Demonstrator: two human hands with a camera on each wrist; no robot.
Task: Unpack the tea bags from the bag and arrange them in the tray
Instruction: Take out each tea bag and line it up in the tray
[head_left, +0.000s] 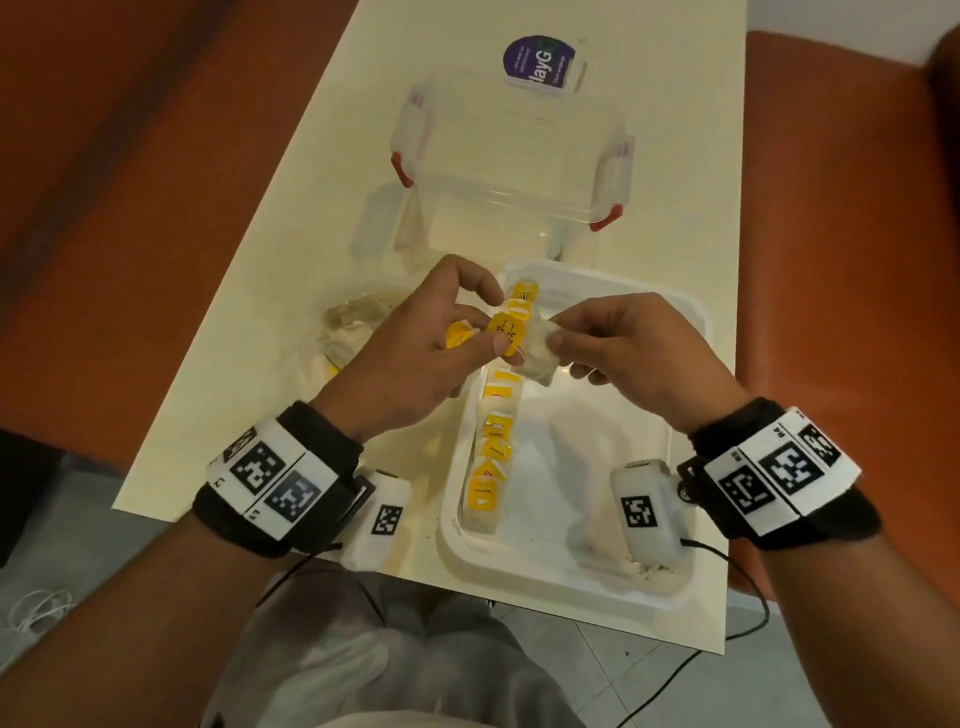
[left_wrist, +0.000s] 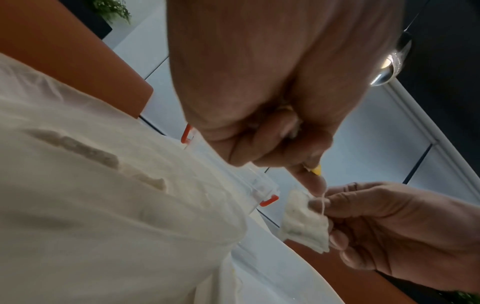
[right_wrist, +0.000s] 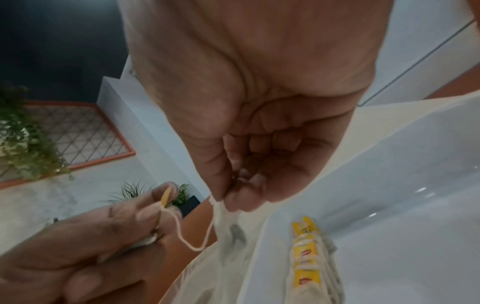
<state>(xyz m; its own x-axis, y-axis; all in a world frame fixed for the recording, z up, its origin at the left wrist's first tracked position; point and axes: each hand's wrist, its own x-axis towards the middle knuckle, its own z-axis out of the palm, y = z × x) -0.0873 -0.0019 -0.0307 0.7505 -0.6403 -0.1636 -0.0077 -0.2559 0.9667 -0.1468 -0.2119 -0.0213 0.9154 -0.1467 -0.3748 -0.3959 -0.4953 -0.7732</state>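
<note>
Over the white tray (head_left: 685, 332), my right hand (head_left: 597, 343) pinches a white tea bag (head_left: 537, 351) by its upper edge. My left hand (head_left: 441, 332) pinches that bag's yellow tag (head_left: 506, 332) and holds further yellow tags (head_left: 460, 332) in its palm. A slack string (right_wrist: 192, 240) joins the tag (right_wrist: 165, 197) to the tea bag (right_wrist: 233, 232). In the left wrist view the tea bag (left_wrist: 306, 222) hangs from my right hand (left_wrist: 389, 226). A row of tea bags (head_left: 493, 452) with yellow tags lies along the tray's left side. A crumpled clear plastic bag (head_left: 353, 322) lies left of the tray.
A clear lidded box (head_left: 514, 156) with red clips stands behind the tray, a purple-labelled item (head_left: 540, 60) beyond it. The cream table (head_left: 291, 218) sits between orange chairs (head_left: 841, 208). The right half of the tray floor (head_left: 597, 415) shows bare.
</note>
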